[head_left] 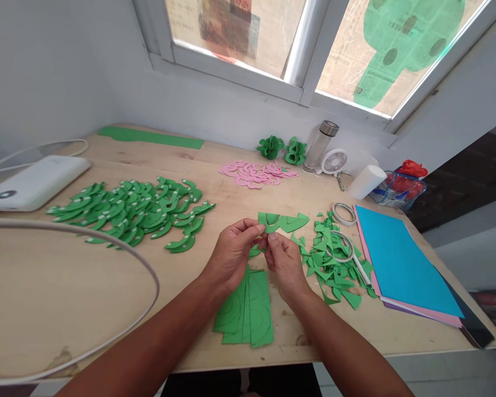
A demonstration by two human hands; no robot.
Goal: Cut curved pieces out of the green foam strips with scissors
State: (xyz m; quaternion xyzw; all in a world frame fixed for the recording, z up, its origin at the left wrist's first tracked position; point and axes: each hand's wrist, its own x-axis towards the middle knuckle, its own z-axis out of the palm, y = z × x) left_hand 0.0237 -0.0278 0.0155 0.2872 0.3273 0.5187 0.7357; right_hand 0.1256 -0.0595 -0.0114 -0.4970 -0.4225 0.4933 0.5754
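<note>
Both hands meet over the middle of the table around a green paper strip (291, 223) with curved outlines on it. My left hand (236, 248) pinches the strip's left end between thumb and fingers. Just right of it, my right hand (285, 262) is closed at the lower edge of the same paper, its fingertips partly hidden. Beneath the wrists lie several green paper sheets (259, 309) with drawn curves, overlapping each other. A heap of green paper scraps (334, 264) spreads to the right of my right hand.
Left stand many curved green cut-outs (140, 212), a white power bank (37, 182) and a looping white cable (149, 264). Pink cut-outs (256, 173), a bottle (322, 146) and a small fan (334, 161) are at the back. Blue paper (405, 259) lies right, near a tape roll (344, 214).
</note>
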